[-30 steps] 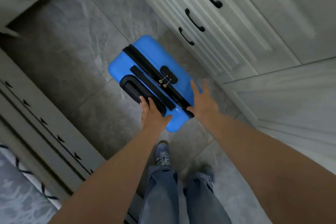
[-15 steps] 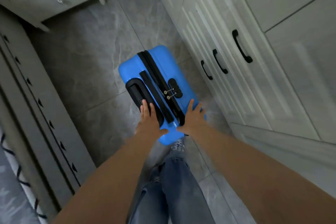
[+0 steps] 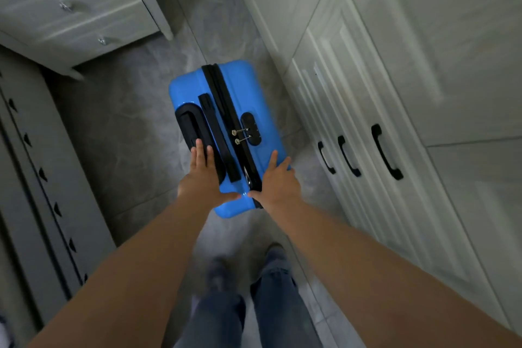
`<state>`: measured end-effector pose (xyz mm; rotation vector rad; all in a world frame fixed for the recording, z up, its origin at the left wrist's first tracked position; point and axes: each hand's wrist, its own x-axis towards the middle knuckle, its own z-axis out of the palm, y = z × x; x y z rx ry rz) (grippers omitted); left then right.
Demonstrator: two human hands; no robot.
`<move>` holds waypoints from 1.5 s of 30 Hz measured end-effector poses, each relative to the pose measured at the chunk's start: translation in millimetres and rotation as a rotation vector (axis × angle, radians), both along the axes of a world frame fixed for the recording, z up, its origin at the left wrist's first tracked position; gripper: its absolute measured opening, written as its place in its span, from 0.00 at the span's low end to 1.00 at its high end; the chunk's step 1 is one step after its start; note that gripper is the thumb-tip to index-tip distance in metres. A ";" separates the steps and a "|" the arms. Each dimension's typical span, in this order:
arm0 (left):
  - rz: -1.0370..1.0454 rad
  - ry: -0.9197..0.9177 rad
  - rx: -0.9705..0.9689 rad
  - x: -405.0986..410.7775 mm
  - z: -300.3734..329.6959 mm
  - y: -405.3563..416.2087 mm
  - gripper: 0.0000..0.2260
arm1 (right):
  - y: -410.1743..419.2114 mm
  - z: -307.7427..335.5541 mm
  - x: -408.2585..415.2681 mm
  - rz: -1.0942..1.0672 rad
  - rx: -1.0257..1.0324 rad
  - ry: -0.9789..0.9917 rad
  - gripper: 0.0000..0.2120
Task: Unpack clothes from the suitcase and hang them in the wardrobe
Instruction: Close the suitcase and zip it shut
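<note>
My left hand (image 3: 204,175) and right hand (image 3: 278,182) lie flat, fingers straight toward twelve o'clock, steadying the upright zipped suitcase (image 3: 226,133) for laying down.

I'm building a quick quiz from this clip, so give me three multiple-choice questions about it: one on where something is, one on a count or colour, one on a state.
1. Where does the suitcase stand?
A on a bed
B on the floor beside the wardrobe doors
C inside a drawer

2. How many black door handles show?
A one
B three
C five

3. The suitcase is
A zipped shut
B lying open
C half unpacked

Answers: 1 B, grey tiles surround it; 2 B, three sit side by side; 3 A, both zipper pulls meet at the lock, left hand and right hand flat on top.
</note>
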<state>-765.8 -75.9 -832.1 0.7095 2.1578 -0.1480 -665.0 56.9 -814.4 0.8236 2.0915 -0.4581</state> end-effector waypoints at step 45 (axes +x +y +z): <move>-0.223 0.366 -0.103 -494.1 -18.0 245.8 0.68 | 262.4 -23.8 -503.4 0.012 0.171 0.186 0.55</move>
